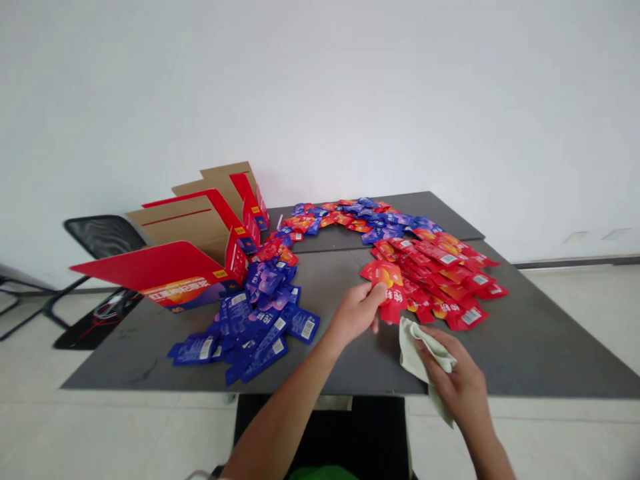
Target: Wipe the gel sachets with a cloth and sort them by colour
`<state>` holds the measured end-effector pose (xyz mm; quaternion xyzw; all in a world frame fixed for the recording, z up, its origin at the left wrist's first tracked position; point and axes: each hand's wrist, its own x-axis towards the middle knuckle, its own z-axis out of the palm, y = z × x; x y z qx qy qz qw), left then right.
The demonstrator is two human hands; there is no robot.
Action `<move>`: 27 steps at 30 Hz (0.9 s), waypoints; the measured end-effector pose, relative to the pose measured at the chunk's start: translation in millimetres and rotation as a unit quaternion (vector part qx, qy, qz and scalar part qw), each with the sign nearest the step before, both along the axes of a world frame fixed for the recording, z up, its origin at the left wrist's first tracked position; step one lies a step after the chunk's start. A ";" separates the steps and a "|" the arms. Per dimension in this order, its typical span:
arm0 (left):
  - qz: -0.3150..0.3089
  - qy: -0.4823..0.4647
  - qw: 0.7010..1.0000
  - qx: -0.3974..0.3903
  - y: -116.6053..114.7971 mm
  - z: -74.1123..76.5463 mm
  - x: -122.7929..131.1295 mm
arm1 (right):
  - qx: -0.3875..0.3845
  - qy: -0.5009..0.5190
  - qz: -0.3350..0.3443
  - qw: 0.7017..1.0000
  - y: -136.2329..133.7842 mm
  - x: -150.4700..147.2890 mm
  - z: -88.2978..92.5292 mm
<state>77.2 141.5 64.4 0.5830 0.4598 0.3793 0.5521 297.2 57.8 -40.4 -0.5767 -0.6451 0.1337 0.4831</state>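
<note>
The left hand (356, 312) clamps its grip on a red sachet (391, 285). The right hand (457, 377) clamps its grip on a pale cloth (419, 348) over the tabletop (530, 353).

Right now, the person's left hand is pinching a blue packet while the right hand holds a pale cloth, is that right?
Not quite: the head view shows that the packet in the left hand is red, not blue. The right hand does hold the pale cloth.
</note>
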 end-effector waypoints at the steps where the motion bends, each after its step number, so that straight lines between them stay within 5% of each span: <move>1: -0.007 -0.016 1.000 -0.015 11.3 2.4 14.6 | 0.002 0.001 0.005 1.000 0.2 0.0 -0.4; 5: 0.001 -0.050 0.995 -0.084 46.0 5.3 67.5 | 0.015 -0.005 0.022 1.000 0.3 -0.1 -2.1; 9: 0.019 -0.060 0.993 -0.100 57.8 -8.0 92.7 | 0.037 -0.019 0.027 0.999 -1.3 -1.4 -1.6; 15: 0.076 -0.064 0.990 -0.098 61.9 -30.1 84.2 | 0.049 -0.028 0.038 0.998 -3.2 -3.4 -2.1; 27: 0.146 -0.053 0.983 -0.098 124.6 -21.4 62.0 | 0.054 -0.037 0.038 0.997 -4.0 -3.2 -6.8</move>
